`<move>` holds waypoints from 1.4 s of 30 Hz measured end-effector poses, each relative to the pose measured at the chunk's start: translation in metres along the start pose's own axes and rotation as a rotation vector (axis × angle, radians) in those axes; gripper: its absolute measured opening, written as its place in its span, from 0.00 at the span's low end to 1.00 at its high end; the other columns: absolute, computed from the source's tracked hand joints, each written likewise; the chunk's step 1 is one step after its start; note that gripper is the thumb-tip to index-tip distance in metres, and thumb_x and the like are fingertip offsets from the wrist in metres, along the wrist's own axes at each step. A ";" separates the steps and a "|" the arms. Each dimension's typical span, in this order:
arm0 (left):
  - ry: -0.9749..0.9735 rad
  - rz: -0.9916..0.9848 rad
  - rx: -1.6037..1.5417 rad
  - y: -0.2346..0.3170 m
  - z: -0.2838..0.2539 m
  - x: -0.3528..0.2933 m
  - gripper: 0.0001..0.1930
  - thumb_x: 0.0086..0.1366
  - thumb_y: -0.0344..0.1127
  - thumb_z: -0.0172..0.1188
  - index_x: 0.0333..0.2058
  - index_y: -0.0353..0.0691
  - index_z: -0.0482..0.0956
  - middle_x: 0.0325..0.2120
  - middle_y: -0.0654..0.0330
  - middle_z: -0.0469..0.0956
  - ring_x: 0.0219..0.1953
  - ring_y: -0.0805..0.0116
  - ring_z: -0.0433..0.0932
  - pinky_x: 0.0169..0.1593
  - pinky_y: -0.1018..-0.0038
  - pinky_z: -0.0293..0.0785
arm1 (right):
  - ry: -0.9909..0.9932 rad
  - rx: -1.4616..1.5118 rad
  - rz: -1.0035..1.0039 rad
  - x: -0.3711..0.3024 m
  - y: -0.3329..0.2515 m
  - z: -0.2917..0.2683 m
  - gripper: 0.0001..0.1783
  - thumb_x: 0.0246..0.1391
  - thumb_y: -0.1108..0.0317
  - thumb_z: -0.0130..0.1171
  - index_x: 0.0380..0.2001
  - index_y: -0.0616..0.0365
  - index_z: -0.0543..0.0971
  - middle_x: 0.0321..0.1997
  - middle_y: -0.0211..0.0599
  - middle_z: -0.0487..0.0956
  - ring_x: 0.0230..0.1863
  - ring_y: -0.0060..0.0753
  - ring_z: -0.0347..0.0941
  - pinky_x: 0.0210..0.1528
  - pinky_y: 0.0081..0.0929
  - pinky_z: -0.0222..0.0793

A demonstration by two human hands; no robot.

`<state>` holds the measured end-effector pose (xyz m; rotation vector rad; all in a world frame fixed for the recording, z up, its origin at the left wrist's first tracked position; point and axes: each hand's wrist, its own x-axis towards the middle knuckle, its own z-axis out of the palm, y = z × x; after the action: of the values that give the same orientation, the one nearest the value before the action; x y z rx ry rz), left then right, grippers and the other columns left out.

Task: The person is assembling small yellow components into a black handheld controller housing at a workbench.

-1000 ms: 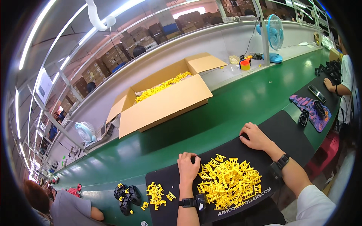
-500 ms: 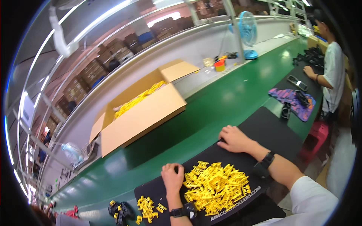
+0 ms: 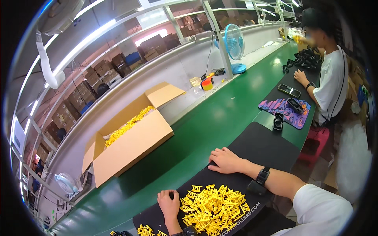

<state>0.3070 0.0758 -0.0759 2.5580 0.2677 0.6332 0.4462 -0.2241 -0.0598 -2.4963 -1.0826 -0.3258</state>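
Observation:
Several small yellow plastic clip-like parts make a pile (image 3: 212, 208) on a black mat (image 3: 271, 145) in front of me. At the pile's left edge, my left hand (image 3: 168, 202) rests on the mat, loosely curled, its thumb apart from the fingers and nothing visible in it. My right hand (image 3: 225, 160) lies at the mat's far edge beyond the pile, fingers loosely bent and apart, holding nothing. A smaller group of yellow parts (image 3: 145, 230) sits left of my left wrist, partly cut off by the picture's edge.
An open cardboard box (image 3: 134, 147) of yellow parts stands across the green bench (image 3: 204, 129). A blue fan (image 3: 235, 43) and a red-yellow cup (image 3: 207, 84) are farther back. To the right, a co-worker (image 3: 330, 74) sits by a patterned mat (image 3: 285, 110) with black shells (image 3: 278, 121).
The view has shifted, so the bench, box and hands appear farther left. Both hands keep nearly the same place beside the pile, and nothing has been taken hold of.

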 end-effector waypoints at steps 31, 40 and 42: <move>-0.134 0.032 0.069 0.015 -0.011 0.005 0.15 0.68 0.42 0.58 0.39 0.34 0.83 0.41 0.44 0.81 0.48 0.43 0.74 0.56 0.55 0.69 | -0.014 0.016 -0.006 -0.001 -0.003 -0.004 0.17 0.65 0.51 0.55 0.41 0.54 0.80 0.42 0.34 0.75 0.50 0.36 0.69 0.52 0.37 0.63; -0.093 0.064 0.094 0.011 -0.012 0.000 0.15 0.67 0.42 0.58 0.38 0.34 0.83 0.40 0.44 0.81 0.48 0.43 0.74 0.55 0.56 0.69 | 0.010 0.014 -0.022 -0.002 -0.003 -0.003 0.17 0.65 0.52 0.55 0.41 0.54 0.80 0.42 0.34 0.74 0.49 0.36 0.68 0.52 0.37 0.63; -0.075 0.057 0.094 0.012 -0.018 0.005 0.15 0.67 0.42 0.58 0.38 0.34 0.83 0.40 0.44 0.81 0.48 0.43 0.74 0.56 0.55 0.69 | -0.001 0.019 -0.017 -0.001 -0.004 -0.004 0.17 0.65 0.52 0.55 0.41 0.54 0.80 0.42 0.34 0.74 0.49 0.36 0.68 0.52 0.37 0.63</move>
<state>0.3033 0.0742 -0.0542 2.6809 0.2041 0.5555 0.4421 -0.2240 -0.0560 -2.4724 -1.1027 -0.3180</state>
